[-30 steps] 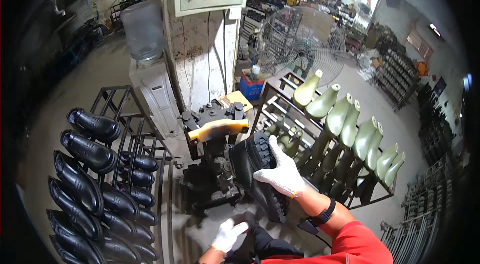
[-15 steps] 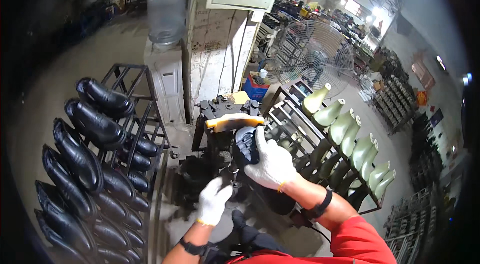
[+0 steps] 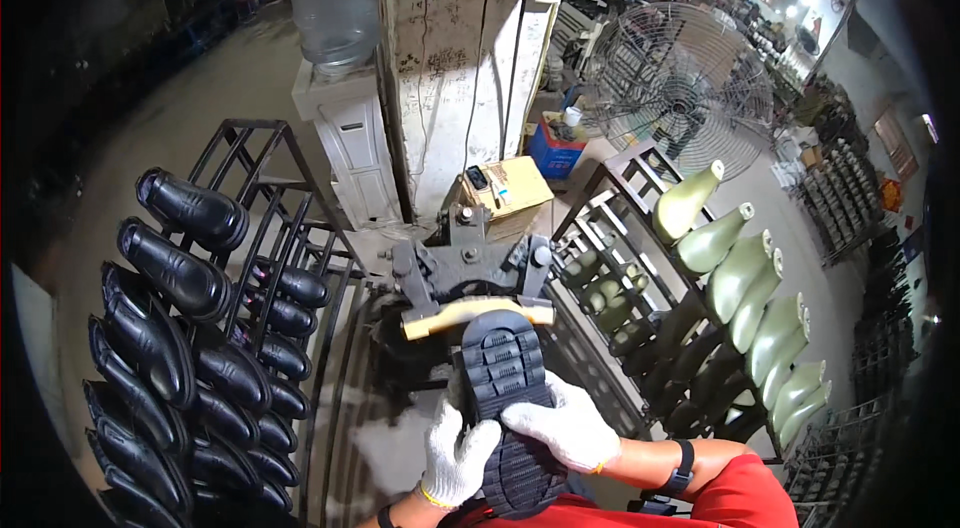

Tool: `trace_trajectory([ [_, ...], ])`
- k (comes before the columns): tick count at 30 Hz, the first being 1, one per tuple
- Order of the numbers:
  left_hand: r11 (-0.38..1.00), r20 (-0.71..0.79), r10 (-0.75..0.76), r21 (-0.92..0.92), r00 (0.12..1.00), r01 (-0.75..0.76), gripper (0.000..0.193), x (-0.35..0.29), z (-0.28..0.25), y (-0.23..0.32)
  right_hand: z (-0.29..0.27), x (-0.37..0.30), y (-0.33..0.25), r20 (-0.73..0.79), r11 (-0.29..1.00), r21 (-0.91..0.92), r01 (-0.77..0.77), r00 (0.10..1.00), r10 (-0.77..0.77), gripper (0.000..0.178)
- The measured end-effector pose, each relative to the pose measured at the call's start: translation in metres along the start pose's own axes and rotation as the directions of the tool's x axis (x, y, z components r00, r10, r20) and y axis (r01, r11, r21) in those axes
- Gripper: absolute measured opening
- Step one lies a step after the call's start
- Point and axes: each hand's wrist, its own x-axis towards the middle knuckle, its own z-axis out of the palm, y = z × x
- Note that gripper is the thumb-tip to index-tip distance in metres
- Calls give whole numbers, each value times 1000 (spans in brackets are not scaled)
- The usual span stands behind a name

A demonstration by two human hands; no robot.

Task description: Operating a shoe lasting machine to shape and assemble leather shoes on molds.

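A black shoe [image 3: 503, 361] is in both my gloved hands, its treaded sole turned up toward me. My left hand [image 3: 455, 453] grips the shoe's left side near the middle. From the right, my right hand [image 3: 568, 425] clasps it with the thumb lying across the sole. The shoe's upper is hidden beneath. One end of the sole overlaps a curved yellow strip [image 3: 440, 318] on the front of a dark metal machine [image 3: 470, 263]; whether they touch I cannot tell.
A rack [image 3: 290, 183] of glossy black shoes [image 3: 190, 208] stands at left. Green shoe lasts [image 3: 745, 273] line another rack at right. Beyond the machine are a cardboard box [image 3: 515, 186], a pillar [image 3: 455, 78], a water dispenser [image 3: 345, 118] and a large caged fan [image 3: 680, 93].
My left hand, formerly apart from the shoe, now holds it along with my right. The shoe has come nearer to me, sole up. The view has shifted downward.
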Motion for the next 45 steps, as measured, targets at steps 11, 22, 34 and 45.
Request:
trace_trajectory([
  [11, 1000, 16, -30, 3, 999, 30, 64, -16, -1, -5, 4, -19, 35, -26, 990, 127, 66, 998, -63, 46],
  [22, 814, 120, -75, 580, 990, -9, 68, -51, -17, -30, 14, -32, 87, -187, 955, 151, 256, 956, -227, 41],
  [34, 921, 339, 122, 310, 933, -234, 126, -133, -57, -21, 66, -88, 148, -468, 830, -535, 154, 765, -443, 74],
  [45, 988, 390, -123, 138, 913, 74, 125, -207, -128, -55, 76, -156, 217, -70, 786, -616, 54, 990, -123, 80],
])
